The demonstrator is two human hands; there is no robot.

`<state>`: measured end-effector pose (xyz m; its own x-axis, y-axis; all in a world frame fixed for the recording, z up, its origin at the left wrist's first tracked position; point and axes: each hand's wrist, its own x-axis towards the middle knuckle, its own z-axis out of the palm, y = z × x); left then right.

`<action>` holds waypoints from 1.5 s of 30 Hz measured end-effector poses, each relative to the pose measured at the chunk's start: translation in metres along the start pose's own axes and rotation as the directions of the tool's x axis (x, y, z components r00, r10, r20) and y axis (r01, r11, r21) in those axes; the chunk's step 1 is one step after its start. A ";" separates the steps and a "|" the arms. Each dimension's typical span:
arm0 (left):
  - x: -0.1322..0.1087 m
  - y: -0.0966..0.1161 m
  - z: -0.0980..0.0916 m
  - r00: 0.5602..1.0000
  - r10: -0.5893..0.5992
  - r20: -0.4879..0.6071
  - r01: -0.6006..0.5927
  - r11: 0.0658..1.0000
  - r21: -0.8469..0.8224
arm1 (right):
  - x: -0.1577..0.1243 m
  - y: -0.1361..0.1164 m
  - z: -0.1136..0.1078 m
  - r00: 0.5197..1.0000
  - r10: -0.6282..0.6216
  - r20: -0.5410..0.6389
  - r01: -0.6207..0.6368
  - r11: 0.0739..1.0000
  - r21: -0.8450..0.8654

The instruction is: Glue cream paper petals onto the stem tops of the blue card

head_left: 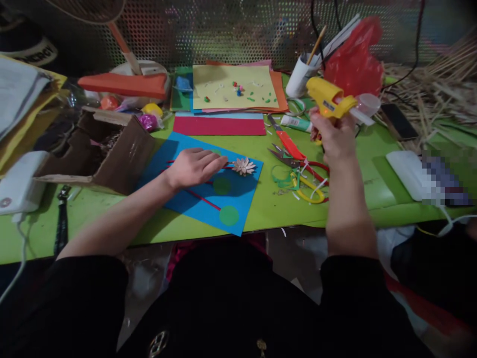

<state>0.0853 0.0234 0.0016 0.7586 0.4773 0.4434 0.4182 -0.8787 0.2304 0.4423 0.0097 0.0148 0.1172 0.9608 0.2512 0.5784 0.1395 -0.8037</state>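
My right hand (pixel 337 132) is wrapped around a yellow glue gun (pixel 326 97), raised over the right side of the desk. My left hand (pixel 197 168) is above a blue sheet of paper (pixel 179 211), its fingers closed. A thin tip pokes out from these fingers toward a pale, many-petalled flower (pixel 244 166); what they grip is mostly hidden. On the blue sheet are red stems (pixel 203 200) and green paper circles (pixel 228 216), partly covered by my left hand. Between my hands lie red-handled scissors (pixel 285 158) and yellow-handled scissors (pixel 313 193).
An open cardboard box (pixel 122 154) stands at left, beside a white power bank (pixel 22 181). Behind are a yellow sheet (pixel 212 79) with small colored bits, an orange-handled cutter (pixel 288 144), a glue tube (pixel 296 123) and a white pen cup (pixel 298 77). A phone (pixel 398 122) lies at right.
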 end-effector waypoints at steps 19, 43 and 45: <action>-0.005 -0.005 0.004 0.971 0.156 0.181 -0.187 0.968 0.166 | -0.036 -0.027 0.035 0.703 -0.094 0.705 -0.312 0.850 0.424; -0.004 0.002 0.003 0.956 0.211 0.202 -0.253 0.943 0.217 | -0.036 -0.026 0.039 0.661 -0.018 0.750 -0.380 0.854 0.355; -0.005 0.002 0.004 0.951 0.259 0.172 -0.295 0.924 0.241 | -0.036 -0.024 0.039 0.658 -0.022 0.753 -0.372 0.860 0.350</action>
<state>0.0847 0.0197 -0.0037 0.9151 0.2283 0.3325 0.2833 -0.9506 -0.1269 0.3931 -0.0187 0.0043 -0.5434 0.8092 -0.2236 0.1716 -0.1537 -0.9731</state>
